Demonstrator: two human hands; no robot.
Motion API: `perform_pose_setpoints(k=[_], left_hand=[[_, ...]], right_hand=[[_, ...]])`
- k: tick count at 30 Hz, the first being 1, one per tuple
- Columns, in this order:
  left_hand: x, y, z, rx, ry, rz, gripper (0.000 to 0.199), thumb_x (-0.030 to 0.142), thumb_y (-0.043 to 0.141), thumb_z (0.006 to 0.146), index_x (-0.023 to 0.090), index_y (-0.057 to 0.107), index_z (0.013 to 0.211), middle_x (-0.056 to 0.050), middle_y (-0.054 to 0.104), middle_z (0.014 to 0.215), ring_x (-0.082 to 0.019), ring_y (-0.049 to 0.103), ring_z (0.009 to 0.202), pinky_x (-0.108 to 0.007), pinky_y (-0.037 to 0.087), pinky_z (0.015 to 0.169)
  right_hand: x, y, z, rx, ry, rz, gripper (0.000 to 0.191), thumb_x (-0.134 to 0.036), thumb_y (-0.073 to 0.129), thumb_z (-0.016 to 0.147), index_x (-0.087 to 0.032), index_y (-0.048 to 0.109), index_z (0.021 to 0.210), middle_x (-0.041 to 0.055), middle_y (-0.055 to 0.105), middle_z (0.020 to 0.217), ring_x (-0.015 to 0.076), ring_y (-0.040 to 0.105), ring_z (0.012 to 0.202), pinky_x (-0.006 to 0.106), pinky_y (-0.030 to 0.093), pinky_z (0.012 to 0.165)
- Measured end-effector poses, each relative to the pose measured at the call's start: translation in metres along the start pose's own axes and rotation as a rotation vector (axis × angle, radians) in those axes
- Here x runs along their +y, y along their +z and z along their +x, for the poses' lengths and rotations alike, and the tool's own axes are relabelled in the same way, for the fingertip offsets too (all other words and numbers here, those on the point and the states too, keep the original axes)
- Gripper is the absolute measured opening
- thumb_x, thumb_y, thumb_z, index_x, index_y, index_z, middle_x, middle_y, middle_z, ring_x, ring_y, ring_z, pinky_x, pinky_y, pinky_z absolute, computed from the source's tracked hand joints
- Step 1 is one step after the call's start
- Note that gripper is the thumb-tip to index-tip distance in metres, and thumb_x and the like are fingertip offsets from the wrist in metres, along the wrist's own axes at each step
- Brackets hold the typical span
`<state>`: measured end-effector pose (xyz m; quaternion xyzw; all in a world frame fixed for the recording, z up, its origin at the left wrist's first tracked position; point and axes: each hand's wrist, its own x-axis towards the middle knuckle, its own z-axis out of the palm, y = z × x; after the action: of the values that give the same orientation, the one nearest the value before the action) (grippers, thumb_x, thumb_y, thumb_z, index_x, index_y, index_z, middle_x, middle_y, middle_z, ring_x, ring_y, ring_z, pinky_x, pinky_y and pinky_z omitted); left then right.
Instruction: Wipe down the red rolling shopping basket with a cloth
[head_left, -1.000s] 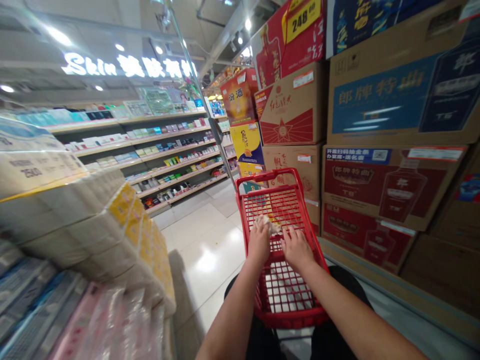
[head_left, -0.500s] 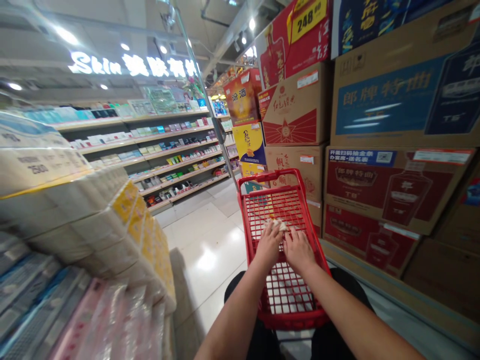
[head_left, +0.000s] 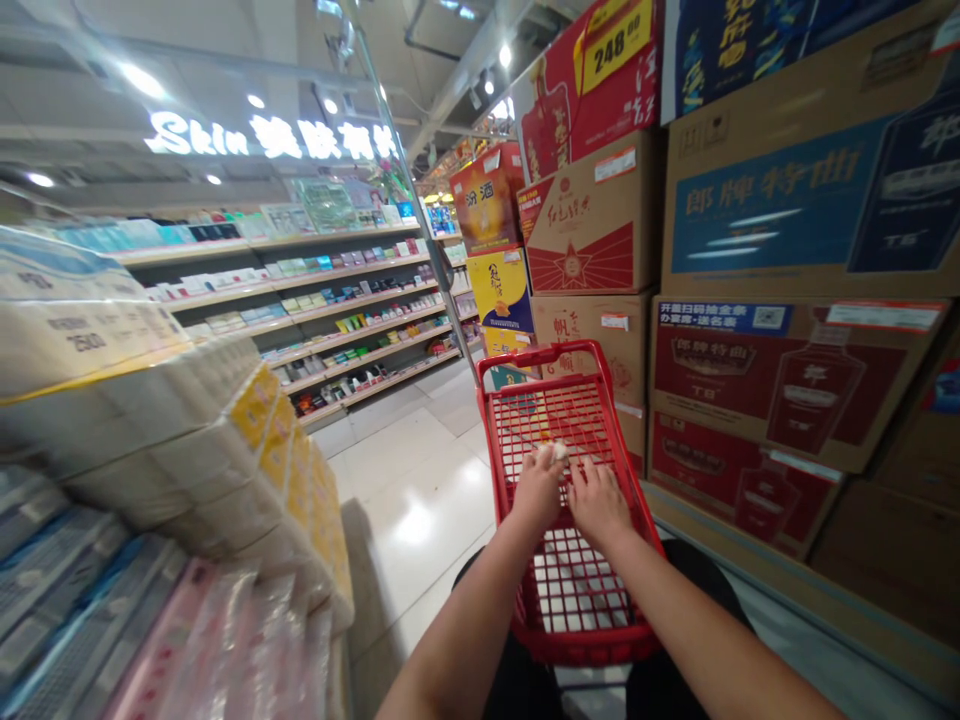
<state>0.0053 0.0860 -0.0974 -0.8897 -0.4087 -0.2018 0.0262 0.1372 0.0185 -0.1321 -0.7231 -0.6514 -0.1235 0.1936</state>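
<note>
Between my knees stands a red plastic mesh shopping basket (head_left: 592,630), its grid showing pale floor through the holes. My left hand (head_left: 538,488) is over the middle of the grid, its fingers closed on a small, crumpled white cloth or tissue (head_left: 553,452); which of these it is I cannot tell. Close beside it, my right hand (head_left: 600,500) lies palm down on the mesh, fingers stretched out and a little apart. Nothing shows in the right hand, though its palm is hidden.
Liquor cartons (head_left: 765,370) are stacked high on the right. To the left stand wrapped paper packs (head_left: 187,440) and pink and grey packages (head_left: 195,640). Shelves of small products (head_left: 360,300) line the back, behind a metal pole (head_left: 420,220). Shiny floor tiles (head_left: 412,480) run between.
The white piece, spread out before at my left fingertips, is now bunched smaller against them. My right hand stays in nearly the same place on the mesh.
</note>
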Motion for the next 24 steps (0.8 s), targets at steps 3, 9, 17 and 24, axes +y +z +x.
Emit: perform_pose_setpoints(k=[3,9,17,24], left_hand=[[0.002,0.002,-0.003,0.018,-0.027,0.014,0.05,0.008,0.049,0.082,0.025,0.058,0.128,-0.005,0.044,0.145,-0.026,0.046,0.12,-0.041,0.042,0.102],[0.0,0.005,-0.015,0.042,-0.025,0.052,0.053,0.005,0.047,0.081,0.02,0.056,0.13,-0.007,0.04,0.148,-0.027,0.045,0.121,-0.041,0.04,0.104],[0.008,0.006,-0.019,0.028,-0.106,0.081,0.049,0.008,0.047,0.082,0.021,0.057,0.129,-0.007,0.041,0.148,-0.027,0.047,0.118,-0.041,0.041,0.102],[-0.003,0.002,0.003,0.105,-0.307,0.111,0.05,0.002,0.043,0.079,0.016,0.06,0.125,-0.012,0.044,0.145,-0.028,0.048,0.118,-0.044,0.043,0.1]], right_hand=[[0.0,0.002,0.0,0.004,-0.007,-0.008,0.047,-0.033,0.036,0.094,-0.015,0.053,0.135,0.0157,0.049,0.138,0.0287,0.045,0.118,0.042,0.028,0.105],[0.001,0.003,0.0,-0.001,0.003,-0.018,0.048,-0.032,0.035,0.095,-0.015,0.052,0.136,0.0157,0.048,0.139,0.0287,0.045,0.116,0.043,0.028,0.105],[0.001,0.003,0.001,0.002,0.007,0.008,0.047,-0.032,0.034,0.095,-0.014,0.053,0.135,0.0161,0.048,0.138,0.0284,0.045,0.115,0.042,0.028,0.105],[0.001,0.0,0.001,-0.005,0.005,0.01,0.048,-0.032,0.035,0.095,-0.014,0.051,0.137,0.0163,0.047,0.139,0.0285,0.044,0.116,0.042,0.028,0.105]])
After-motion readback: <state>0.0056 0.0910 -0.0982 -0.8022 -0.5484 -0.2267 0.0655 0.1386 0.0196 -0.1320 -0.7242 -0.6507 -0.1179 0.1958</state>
